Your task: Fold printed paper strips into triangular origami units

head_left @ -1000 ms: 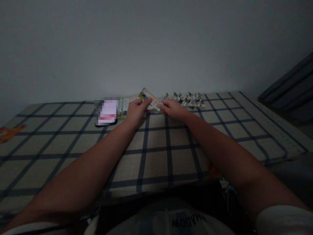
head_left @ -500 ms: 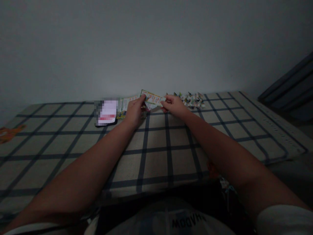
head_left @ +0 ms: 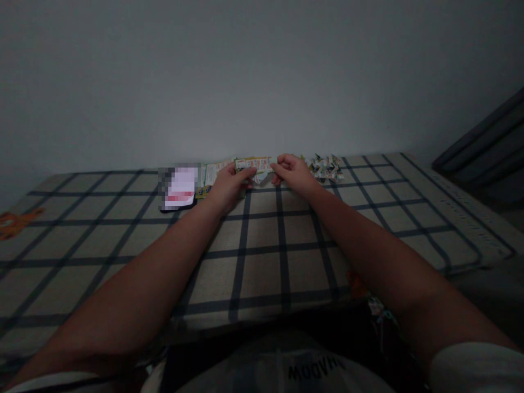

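Between my two hands is a narrow strip of printed paper (head_left: 256, 162), green-edged with small coloured pictures or text. My left hand (head_left: 229, 184) pinches its left part, thumb on top. At its right end, the fingers of my right hand (head_left: 292, 172) close on the paper. Just below the strip hangs or lies a pale piece of paper (head_left: 265, 179); whether it belongs to the strip I cannot tell. Other printed sheets (head_left: 213, 172) lie behind and left of my left hand. Several small folded paper pieces (head_left: 325, 166) sit right of my right hand.
A phone (head_left: 180, 188) with a lit, blurred screen lies left of the sheets. Everything rests on a checked cloth (head_left: 262, 262) that runs back to a grey wall (head_left: 262, 76). Dark folded fabric (head_left: 487, 142) hangs at the right.
The strip has turned from a steep slant to nearly level and come down slightly. My left thumb lifted, then came down over the paper again. The phone and folded pieces stay put.
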`<action>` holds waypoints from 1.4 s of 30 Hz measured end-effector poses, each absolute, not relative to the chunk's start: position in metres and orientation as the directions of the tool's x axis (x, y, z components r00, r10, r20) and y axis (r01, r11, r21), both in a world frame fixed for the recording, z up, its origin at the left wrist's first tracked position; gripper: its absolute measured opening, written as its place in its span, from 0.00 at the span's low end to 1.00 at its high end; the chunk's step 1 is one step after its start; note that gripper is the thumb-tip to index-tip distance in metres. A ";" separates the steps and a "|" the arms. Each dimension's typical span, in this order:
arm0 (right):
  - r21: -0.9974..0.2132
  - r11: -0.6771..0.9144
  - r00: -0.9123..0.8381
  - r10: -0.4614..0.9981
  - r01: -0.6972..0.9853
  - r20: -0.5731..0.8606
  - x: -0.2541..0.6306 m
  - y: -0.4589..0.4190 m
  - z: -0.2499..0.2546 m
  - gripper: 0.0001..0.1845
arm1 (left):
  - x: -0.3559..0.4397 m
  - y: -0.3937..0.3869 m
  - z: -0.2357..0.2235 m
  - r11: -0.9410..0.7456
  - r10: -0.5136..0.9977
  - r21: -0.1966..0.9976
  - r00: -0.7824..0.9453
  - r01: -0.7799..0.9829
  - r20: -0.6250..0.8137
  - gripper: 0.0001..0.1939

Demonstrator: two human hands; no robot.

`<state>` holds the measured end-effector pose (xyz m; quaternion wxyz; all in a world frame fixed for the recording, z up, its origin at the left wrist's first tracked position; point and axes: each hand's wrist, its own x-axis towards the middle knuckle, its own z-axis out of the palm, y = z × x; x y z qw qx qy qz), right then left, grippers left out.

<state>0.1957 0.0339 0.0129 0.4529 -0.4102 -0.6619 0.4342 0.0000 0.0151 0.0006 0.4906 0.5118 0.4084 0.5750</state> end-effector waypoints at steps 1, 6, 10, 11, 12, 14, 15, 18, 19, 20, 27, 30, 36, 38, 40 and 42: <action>-0.947 0.290 -0.254 0.935 0.140 0.248 0.196 0.034 0.012 0.13 | 0.000 0.015 0.000 -0.182 0.982 0.974 0.024 -0.137 0.187 0.21; -0.956 0.282 -0.270 0.929 0.076 0.253 0.198 0.033 0.015 0.06 | 0.001 0.011 -0.003 -0.220 0.971 0.969 0.071 -0.111 0.229 0.22; -0.949 0.310 -0.348 0.897 0.059 0.272 0.201 0.030 0.018 0.06 | 0.000 0.010 0.001 -0.325 0.943 0.942 0.052 -0.079 0.330 0.18; -0.945 0.322 -0.363 0.888 0.054 0.282 0.201 0.029 0.018 0.07 | 0.000 0.010 0.003 -0.344 0.938 0.937 0.035 -0.060 0.346 0.17; -0.942 0.332 -0.372 0.881 0.047 0.292 0.201 0.028 0.018 0.07 | -0.001 0.009 0.005 -0.352 0.935 0.935 0.019 -0.037 0.353 0.17; -0.942 0.334 -0.374 0.879 0.041 0.296 0.200 0.028 0.017 0.10 | -0.001 0.008 0.009 -0.341 0.940 0.940 0.022 0.008 0.341 0.17; -0.942 0.331 -0.368 0.883 0.050 0.290 0.199 0.028 0.016 0.11 | -0.001 0.007 0.011 -0.336 0.942 0.942 0.030 0.015 0.335 0.18; -0.935 0.327 -0.321 0.908 0.136 0.270 0.198 0.031 0.014 0.16 | -0.001 0.004 0.014 -0.303 0.952 0.953 0.039 0.014 0.302 0.18; -0.926 0.334 -0.297 0.915 0.176 0.273 0.198 0.031 0.014 0.18 | -0.001 0.003 0.014 -0.279 0.959 0.960 0.046 0.014 0.278 0.18; -0.915 0.343 -0.271 0.920 0.212 0.282 0.199 0.031 0.015 0.20 | -0.001 0.002 0.014 -0.253 0.966 0.967 0.060 0.015 0.252 0.18; -0.940 0.298 -0.229 0.938 0.163 0.258 0.201 0.029 0.020 0.18 | -0.001 0.006 0.013 -0.128 0.980 0.984 0.134 -0.126 0.145 0.18; -0.978 0.204 -0.261 0.948 0.051 0.184 0.201 0.032 0.016 0.08 | -0.002 0.008 0.014 -0.069 0.984 0.971 0.147 -0.230 0.105 0.17; -0.982 0.176 -0.277 0.943 -0.062 0.186 0.203 0.038 0.013 0.12 | -0.003 0.009 0.010 -0.161 0.975 0.977 0.130 -0.139 0.179 0.21; -0.978 0.188 -0.295 0.933 -0.095 0.208 0.203 0.037 0.013 0.11 | -0.005 0.010 0.008 -0.250 0.961 0.966 0.109 -0.066 0.256 0.23; -0.970 0.206 -0.327 0.915 -0.130 0.238 0.203 0.036 0.012 0.12 | -0.007 0.012 0.005 -0.338 0.936 0.941 0.096 -0.009 0.338 0.23; -0.965 0.224 -0.366 0.893 -0.140 0.260 0.203 0.035 0.012 0.14 | -0.009 0.013 0.004 -0.405 0.909 0.914 0.117 0.033 0.399 0.23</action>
